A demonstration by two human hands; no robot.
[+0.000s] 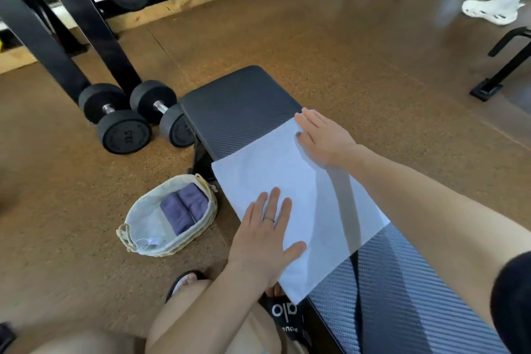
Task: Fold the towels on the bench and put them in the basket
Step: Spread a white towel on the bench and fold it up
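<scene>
White towel (290,198) lies under both flat palms: left hand (265,234) pins it to the desk (238,100) while right hand (323,138) smooths creases for folding.

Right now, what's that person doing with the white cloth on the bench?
The person is flattening a white towel on the black bench. The left hand and the right hand both press flat on it. On the floor beside the bench, a basket already holds two folded purple towels.
</scene>
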